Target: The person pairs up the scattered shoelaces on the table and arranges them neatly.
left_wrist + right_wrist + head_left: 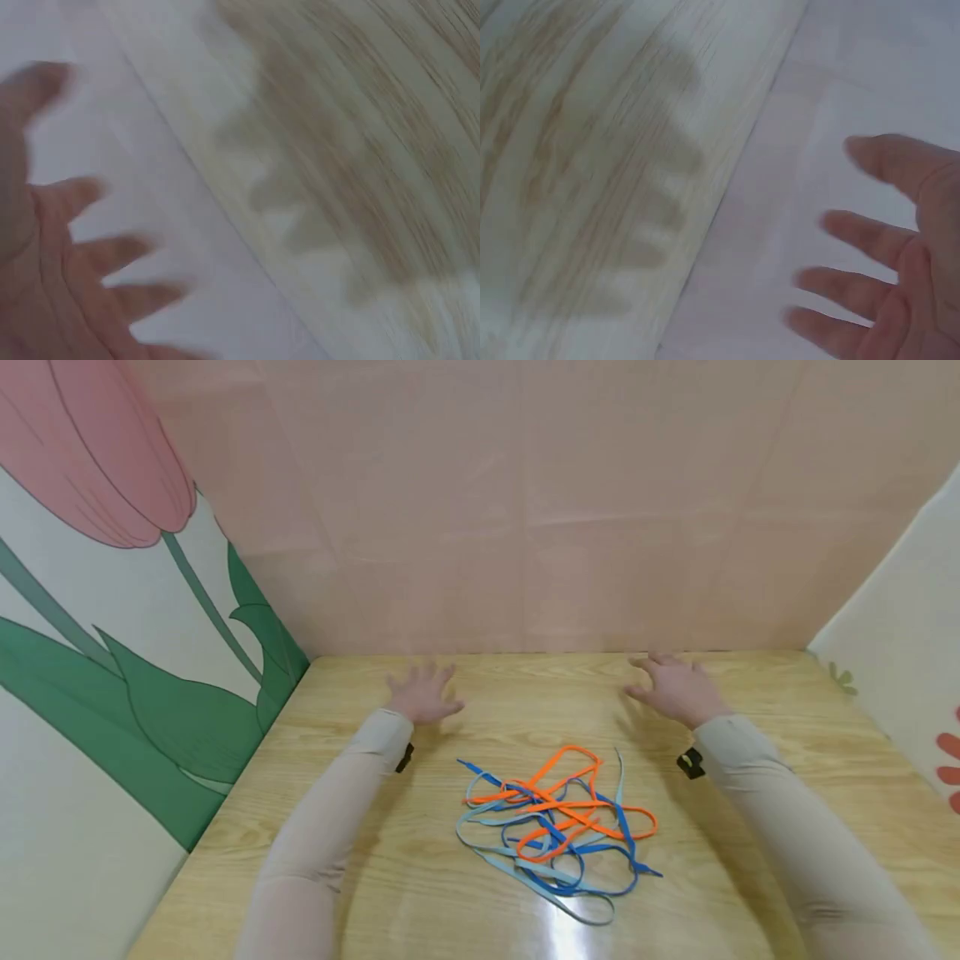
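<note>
A loose tangle of flat laces lies on the wooden table: an orange lace (567, 811) on top, with a blue lace (624, 827) and a pale blue-grey lace (517, 871) looping beneath and around it. Beyond the tangle to the left, my left hand (422, 695) hovers with its fingers spread, holding nothing. My right hand (678, 689) is over the far right part of the table, fingers apart and slightly bent, also without anything in it. Both wrist views show the hands' spread fingers above the table's back edge, with no lace in sight.
The wooden table (405, 877) meets a plain pinkish backdrop (517, 527) along its far edge. A panel with a large tulip print (112, 468) stands on the left. On the right is a white panel (907, 635) with red and green floral shapes.
</note>
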Demonstrator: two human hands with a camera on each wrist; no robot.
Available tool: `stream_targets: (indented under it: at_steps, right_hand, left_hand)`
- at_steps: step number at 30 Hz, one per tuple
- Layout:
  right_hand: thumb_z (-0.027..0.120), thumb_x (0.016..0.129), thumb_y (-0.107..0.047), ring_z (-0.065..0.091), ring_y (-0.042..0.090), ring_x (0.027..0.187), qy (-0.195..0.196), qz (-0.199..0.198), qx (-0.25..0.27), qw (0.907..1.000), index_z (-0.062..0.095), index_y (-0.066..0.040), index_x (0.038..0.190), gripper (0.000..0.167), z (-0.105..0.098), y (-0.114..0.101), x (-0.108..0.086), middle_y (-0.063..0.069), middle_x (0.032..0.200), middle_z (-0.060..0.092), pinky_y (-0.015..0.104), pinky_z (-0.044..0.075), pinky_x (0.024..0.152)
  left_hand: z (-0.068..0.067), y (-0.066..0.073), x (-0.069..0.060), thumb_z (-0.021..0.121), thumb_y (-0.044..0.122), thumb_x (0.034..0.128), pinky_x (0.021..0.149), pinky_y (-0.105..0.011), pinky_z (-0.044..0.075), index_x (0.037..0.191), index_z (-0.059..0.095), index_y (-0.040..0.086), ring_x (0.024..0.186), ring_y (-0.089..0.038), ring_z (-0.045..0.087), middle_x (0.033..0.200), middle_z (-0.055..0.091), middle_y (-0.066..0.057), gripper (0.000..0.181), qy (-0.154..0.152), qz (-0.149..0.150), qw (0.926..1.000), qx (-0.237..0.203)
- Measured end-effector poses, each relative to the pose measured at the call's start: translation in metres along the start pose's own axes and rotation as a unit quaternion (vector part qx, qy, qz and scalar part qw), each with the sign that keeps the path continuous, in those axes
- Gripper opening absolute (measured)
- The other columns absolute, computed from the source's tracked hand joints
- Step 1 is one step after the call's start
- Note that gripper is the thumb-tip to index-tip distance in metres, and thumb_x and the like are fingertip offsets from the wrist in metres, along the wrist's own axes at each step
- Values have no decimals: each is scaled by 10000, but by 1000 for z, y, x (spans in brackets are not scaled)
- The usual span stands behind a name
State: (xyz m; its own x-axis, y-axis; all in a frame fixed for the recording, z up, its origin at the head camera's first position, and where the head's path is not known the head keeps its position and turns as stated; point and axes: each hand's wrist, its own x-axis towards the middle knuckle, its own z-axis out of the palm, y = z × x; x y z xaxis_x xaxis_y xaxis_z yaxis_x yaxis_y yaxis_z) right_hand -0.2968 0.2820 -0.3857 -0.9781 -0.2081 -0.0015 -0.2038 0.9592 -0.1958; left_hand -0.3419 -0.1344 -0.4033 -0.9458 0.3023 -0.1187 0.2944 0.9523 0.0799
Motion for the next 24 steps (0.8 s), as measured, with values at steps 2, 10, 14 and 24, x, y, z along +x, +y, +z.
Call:
stream_targets:
  at_steps: [2,10,14,24]
  right_hand:
    - [400,972,-595,409,514,1277,-322,-77,271,9991,403,-46,1440,721,1,1,0,289,1461,378,701,280,1016]
    - [523,984,-388,636,333,964,-771,-367,1018,9911,611,-19,1164,421,11,2,-2,209,1100,653,517,504,810]
    - [538,983,-322,642,308,924,-679,-483,1061,9909,626,-7,1123,356,14,3,-2,192,1046,668,500,507,802]
    - [512,997,-335,636,298,923,-553,-388,972,9930,631,-43,1101,332,14,-3,0,177,1044,665,506,498,793]
  left_hand:
    - [-2,2,0,507,525,949,1093,-615,281,1496,360,192,1385,-363,367,1537,362,-102,657,-317,196,9991,-202]
    - [-6,14,-7,570,382,961,862,-400,500,1088,652,118,953,-191,611,1109,665,-45,304,-814,427,9948,-449]
    - [-8,23,-12,552,396,968,820,-386,502,1109,639,129,875,-164,598,1082,666,-31,315,-834,556,9942,-380]
    - [-10,81,-42,588,341,960,602,-262,453,1006,646,160,637,-90,515,784,616,47,195,-605,1612,9847,-269]
